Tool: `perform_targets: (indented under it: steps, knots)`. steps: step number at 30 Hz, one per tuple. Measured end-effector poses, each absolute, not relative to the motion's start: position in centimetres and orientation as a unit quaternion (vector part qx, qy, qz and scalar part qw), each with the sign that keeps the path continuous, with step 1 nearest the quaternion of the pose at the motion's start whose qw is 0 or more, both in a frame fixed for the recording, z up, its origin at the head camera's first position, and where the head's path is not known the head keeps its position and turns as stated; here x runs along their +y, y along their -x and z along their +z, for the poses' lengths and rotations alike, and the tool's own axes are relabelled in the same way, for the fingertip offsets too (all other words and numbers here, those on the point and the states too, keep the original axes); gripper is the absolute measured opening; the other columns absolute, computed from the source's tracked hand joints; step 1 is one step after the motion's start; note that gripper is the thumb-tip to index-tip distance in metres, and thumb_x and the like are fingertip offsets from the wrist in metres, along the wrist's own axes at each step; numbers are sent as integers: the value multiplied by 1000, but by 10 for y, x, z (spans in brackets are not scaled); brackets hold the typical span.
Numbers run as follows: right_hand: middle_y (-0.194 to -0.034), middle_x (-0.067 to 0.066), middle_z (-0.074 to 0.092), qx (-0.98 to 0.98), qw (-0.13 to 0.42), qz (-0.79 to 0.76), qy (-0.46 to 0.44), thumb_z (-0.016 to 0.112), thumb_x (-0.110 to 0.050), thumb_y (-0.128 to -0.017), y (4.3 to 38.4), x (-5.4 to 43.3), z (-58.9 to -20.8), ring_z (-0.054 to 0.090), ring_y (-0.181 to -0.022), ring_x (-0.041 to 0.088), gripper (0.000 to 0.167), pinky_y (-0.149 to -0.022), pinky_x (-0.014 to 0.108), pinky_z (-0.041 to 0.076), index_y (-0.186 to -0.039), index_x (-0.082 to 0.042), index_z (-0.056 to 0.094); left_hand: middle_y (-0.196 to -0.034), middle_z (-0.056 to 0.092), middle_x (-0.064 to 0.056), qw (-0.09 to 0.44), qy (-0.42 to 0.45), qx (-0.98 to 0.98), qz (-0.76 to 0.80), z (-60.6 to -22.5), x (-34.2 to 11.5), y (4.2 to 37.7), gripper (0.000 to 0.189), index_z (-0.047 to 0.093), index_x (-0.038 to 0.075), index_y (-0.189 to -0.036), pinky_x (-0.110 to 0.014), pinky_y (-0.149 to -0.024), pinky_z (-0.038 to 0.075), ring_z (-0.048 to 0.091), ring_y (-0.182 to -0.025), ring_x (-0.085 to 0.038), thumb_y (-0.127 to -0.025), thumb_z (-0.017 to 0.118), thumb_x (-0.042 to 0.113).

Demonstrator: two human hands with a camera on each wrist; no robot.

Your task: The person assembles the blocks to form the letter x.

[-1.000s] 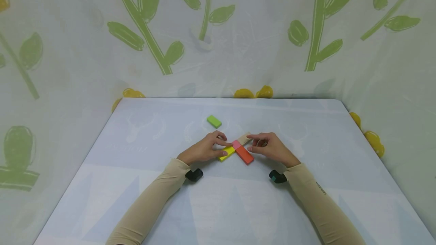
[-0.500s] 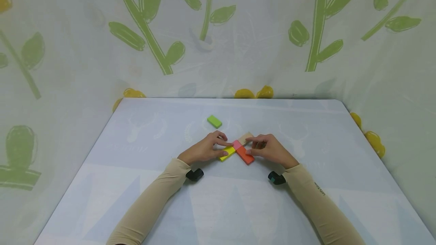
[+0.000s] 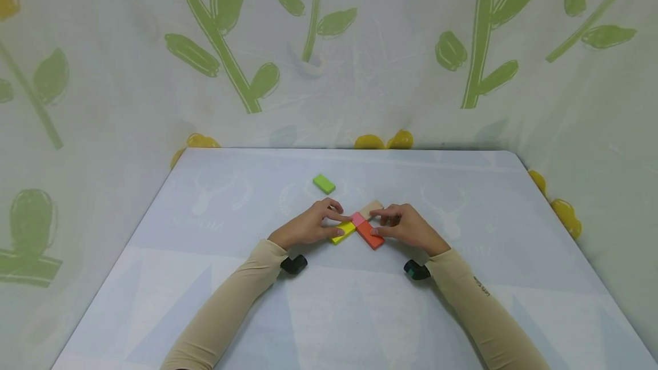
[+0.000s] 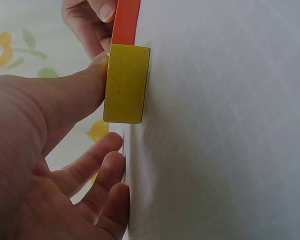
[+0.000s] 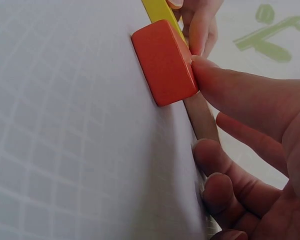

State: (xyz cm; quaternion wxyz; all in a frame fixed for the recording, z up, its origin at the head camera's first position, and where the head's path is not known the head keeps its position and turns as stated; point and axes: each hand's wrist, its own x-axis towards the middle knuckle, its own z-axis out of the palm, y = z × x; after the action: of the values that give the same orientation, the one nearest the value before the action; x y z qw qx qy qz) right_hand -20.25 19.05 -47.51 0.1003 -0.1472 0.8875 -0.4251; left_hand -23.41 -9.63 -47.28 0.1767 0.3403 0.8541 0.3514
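Several flat toy blocks lie end to end in a crossed shape on the table: yellow (image 3: 349, 227), pink (image 3: 357, 218), orange-red (image 3: 368, 233) and plain wood (image 3: 368, 209). My left hand (image 3: 307, 223) presses its thumb on top of the yellow block, while its index fingertip reaches the pink one. On the other side, my right hand (image 3: 409, 228) has its thumb on the orange-red block (image 5: 165, 62) and its index finger at the plain wood block. Neither hand wraps round a block; the other fingers are relaxed beside them.
A light green block (image 3: 324, 184) lies apart, farther back on the pale patterned table (image 3: 329, 313). Behind it hangs a curtain (image 3: 385, 44) printed with flowers and leaves. Black wrist cameras (image 3: 294, 264) sit at both cuffs.
My right hand has moved slightly left and its thumb has come down onto the orange-red block. My left hand and the blocks look nearly unchanged.
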Motion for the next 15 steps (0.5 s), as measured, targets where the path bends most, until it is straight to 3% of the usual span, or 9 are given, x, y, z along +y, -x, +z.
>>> perform_targets:
  steps: [15]
  knots:
    - [-93,7,71,885,111,-429,141,86,-21,-85,201,189,-471,54,-77,19,45,-65,24,45,-127,-10,75,-137,54,-10,181,-336,857,347,-471,-97,233,39,69,15,-136,-46,-109,46,48,-128,-27,-98,72,21]
